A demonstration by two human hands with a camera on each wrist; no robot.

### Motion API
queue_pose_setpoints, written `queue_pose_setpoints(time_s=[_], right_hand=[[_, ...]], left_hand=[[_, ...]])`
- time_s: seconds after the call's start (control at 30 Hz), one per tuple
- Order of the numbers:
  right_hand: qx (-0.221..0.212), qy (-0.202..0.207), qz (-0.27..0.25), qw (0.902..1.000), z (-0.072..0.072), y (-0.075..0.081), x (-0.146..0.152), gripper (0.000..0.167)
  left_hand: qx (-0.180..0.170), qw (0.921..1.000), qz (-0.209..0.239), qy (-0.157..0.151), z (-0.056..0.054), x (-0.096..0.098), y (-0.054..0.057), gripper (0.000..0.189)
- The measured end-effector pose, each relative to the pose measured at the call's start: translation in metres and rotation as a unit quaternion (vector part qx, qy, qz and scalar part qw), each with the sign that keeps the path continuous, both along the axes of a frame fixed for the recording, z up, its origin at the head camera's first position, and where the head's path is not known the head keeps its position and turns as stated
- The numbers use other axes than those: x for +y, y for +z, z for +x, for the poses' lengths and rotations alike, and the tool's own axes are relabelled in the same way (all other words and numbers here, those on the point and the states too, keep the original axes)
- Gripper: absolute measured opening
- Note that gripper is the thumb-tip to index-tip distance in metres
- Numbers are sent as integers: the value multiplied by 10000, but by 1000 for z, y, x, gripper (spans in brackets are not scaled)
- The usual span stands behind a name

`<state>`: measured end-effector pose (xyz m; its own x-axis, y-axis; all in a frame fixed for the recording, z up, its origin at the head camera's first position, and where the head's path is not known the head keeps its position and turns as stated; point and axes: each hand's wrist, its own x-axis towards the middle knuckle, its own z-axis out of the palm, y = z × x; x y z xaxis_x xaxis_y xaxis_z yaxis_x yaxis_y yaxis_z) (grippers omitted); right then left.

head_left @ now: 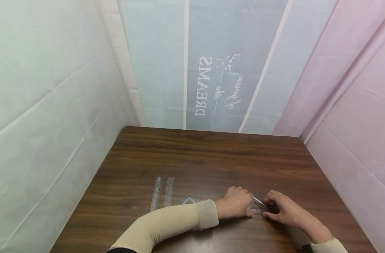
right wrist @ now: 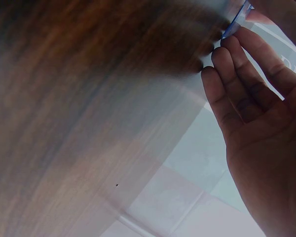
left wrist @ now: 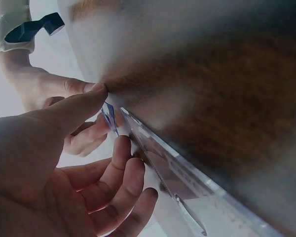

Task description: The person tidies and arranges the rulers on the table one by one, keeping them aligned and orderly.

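Note:
A clear plastic set square (head_left: 257, 211) lies low over the table between both hands. My left hand (head_left: 236, 203) pinches its left side between thumb and fingers; my right hand (head_left: 285, 210) has thumb and fingers at its right end. In the left wrist view, the thumb of the left hand (left wrist: 84, 163) meets the edge of the set square, beside the right hand (left wrist: 59, 91). From the right wrist, the right hand (right wrist: 264, 113) shows its fingertips at the blue-tinted edge, and its thumb is mostly out of sight.
Two clear rulers (head_left: 156, 194) lie side by side left of the hands. Another clear triangle (head_left: 189, 200) is partly hidden behind the left sleeve (head_left: 179, 219). The brown wooden table (head_left: 211, 158) meets hanging cloth at its back and sides.

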<state>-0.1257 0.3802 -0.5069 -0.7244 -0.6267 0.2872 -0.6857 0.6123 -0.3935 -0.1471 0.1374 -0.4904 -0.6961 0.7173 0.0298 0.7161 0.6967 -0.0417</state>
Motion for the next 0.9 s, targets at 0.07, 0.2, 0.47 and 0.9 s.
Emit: queue_pose_setpoints(time_s=[0.07, 0.2, 0.47, 0.9], right_hand=[[17, -1, 27, 10000, 1, 0, 0, 42], [-1, -30, 73, 10000, 1, 1, 0, 42], [-47, -78, 20, 10000, 1, 0, 0, 43], [8, -4, -142, 9999, 2, 3, -3, 51]], left_hand=[[17, 10000, -5, 4, 0, 0, -1, 45], [63, 10000, -14, -7, 0, 0, -1, 45], [44, 10000, -5, -14, 0, 0, -1, 45], [-57, 9997, 253, -5, -4, -5, 0, 45]])
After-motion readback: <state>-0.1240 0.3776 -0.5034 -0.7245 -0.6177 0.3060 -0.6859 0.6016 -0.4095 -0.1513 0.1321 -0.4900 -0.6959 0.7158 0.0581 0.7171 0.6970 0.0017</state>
